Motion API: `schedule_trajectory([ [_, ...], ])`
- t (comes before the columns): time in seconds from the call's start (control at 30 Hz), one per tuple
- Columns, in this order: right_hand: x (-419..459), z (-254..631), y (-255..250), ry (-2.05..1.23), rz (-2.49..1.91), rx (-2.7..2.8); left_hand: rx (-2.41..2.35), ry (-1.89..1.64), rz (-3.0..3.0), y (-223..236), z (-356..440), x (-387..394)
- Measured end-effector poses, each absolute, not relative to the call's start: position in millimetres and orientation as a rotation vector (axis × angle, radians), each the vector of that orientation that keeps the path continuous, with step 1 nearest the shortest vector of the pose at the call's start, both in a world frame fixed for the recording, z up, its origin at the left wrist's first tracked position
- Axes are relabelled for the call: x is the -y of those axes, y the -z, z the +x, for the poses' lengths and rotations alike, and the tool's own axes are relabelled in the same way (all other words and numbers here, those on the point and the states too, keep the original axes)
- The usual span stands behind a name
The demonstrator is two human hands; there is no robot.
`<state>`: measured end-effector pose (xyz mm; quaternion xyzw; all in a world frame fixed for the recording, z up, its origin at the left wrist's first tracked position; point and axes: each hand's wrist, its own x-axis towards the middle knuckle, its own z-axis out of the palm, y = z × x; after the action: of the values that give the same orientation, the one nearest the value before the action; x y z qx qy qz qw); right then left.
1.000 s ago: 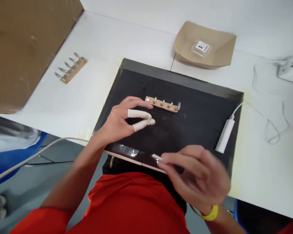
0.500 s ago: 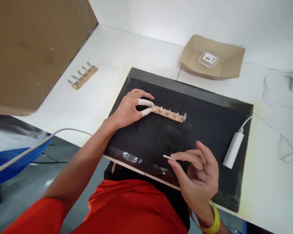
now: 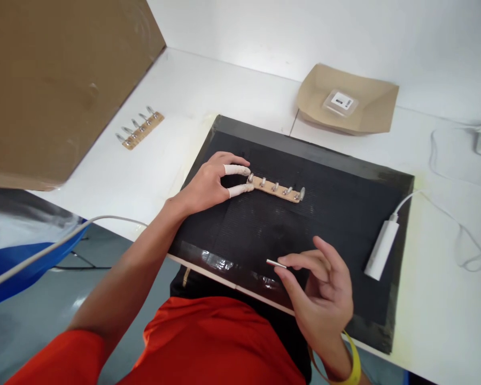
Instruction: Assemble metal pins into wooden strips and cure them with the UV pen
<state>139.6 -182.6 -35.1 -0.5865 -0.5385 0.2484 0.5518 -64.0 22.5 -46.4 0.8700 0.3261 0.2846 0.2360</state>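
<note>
On the black mat (image 3: 232, 230) lies a narrow tan strip (image 3: 268, 185) with several small silver metal fittings standing along it. My left hand (image 3: 210, 179) is at the strip's left end, white finger covers on its thumb and index finger. These two fingertips are apart, on either side of the endmost fitting; whether they touch the strip I cannot tell. Over the mat's front part, my right hand (image 3: 323, 294) pinches a small, thin silver bar (image 3: 273, 263) with a reddish edge between thumb and index finger.
A similar strip with fittings (image 3: 142, 131) lies on the white table at left, beside a large brown board (image 3: 64, 91). Behind the mat stands a brown paper tray (image 3: 372, 101) holding a clear labelled box (image 3: 340, 103). A white corded device (image 3: 382, 250) rests on the mat's right side.
My left thumb and index finger have parted, uncovering the fitting at the strip's left end. My right hand keeps its pinch on the silver bar, with little movement.
</note>
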Motion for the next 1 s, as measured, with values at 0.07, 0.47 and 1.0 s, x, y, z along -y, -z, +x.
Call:
schedule_trajectory([
  [0.07,184,140,34,-0.575,-1.392,1.267,-0.903,-0.773,2.383,44,-66,-20],
  [0.47,191,141,36,-0.567,-1.429,1.194,-0.902,-0.517,2.484,21,-59,-26],
  [1.0,193,144,41,-0.639,-1.398,1.172,-0.906,-0.471,2.479,13,-54,-34],
])
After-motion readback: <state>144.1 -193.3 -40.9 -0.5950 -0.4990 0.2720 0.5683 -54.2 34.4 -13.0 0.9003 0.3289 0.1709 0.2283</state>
